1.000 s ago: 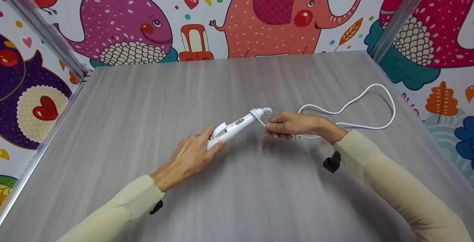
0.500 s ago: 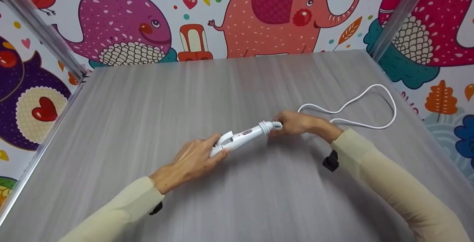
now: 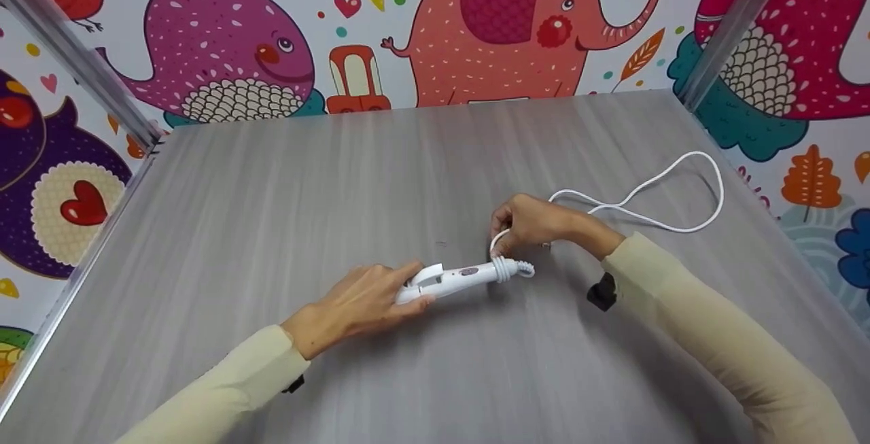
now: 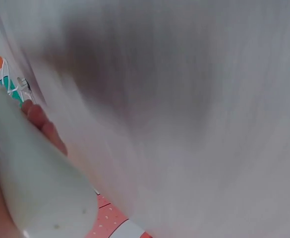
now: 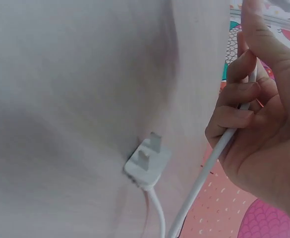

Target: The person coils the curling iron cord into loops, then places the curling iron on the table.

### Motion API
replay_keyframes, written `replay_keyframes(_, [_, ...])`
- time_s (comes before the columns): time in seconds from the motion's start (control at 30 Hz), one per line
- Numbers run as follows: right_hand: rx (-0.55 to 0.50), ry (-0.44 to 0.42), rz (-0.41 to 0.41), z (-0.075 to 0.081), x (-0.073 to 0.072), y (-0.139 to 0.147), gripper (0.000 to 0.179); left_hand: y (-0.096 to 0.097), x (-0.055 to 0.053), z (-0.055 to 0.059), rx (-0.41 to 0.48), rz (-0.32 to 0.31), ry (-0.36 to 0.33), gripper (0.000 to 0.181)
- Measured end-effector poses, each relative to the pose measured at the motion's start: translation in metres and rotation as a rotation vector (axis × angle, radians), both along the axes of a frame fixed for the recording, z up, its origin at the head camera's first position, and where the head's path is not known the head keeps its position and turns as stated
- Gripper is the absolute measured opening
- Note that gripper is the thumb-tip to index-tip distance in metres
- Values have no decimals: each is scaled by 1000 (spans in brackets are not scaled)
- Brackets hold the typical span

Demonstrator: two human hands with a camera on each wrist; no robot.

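Observation:
In the head view, my left hand (image 3: 367, 298) grips a white curling iron (image 3: 448, 283) around its left part, with thumb and fingers on either side. Its lever stands up near my fingers, and the handle end points right, held over the table. Several turns of white cord (image 3: 501, 269) wrap around that end beside a ribbed strain relief. My right hand (image 3: 533, 219), just above it, pinches the cord with curled fingers. In the right wrist view the cord (image 5: 202, 178) runs through those fingers. A two-pin plug (image 5: 149, 161) hangs near the table there.
A slack loop of cord (image 3: 719, 185) lies on the grey table (image 3: 306, 179) at the right. Panels with cartoon animals stand behind and at both sides, with metal posts (image 3: 737, 39) at the corners. Black wrist cameras (image 3: 601, 292) sit under the sleeves.
The curling iron has tilted towards level, its handle end moving down and right. My right hand has carried the cord around that end, adding turns. The slack loop on the table has narrowed.

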State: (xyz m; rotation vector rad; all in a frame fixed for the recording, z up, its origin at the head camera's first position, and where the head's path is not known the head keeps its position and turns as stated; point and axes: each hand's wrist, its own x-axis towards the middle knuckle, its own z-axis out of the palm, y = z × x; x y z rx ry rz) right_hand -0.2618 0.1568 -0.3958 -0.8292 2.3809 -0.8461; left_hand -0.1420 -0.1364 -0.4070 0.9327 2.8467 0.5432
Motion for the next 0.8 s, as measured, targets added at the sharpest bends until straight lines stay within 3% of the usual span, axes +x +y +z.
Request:
replay_keyframes(0.23, [6,-16,-41,6,8,-5,19,5,0,-2,-26,4,-23,41])
replay_keyframes(0.47, [-44,38,-50,9,18,-11,14,9,-1,-3,-68,23,-2,38])
replay_keyframes(0.6, [-90,39,-59,12,20,-11,11,8,-2,-2,-94,49,26,38])
replay_keyframes(0.8, [-93,41,-80,16,20,-8,24,6,-3,-1,-102,89,91,38])
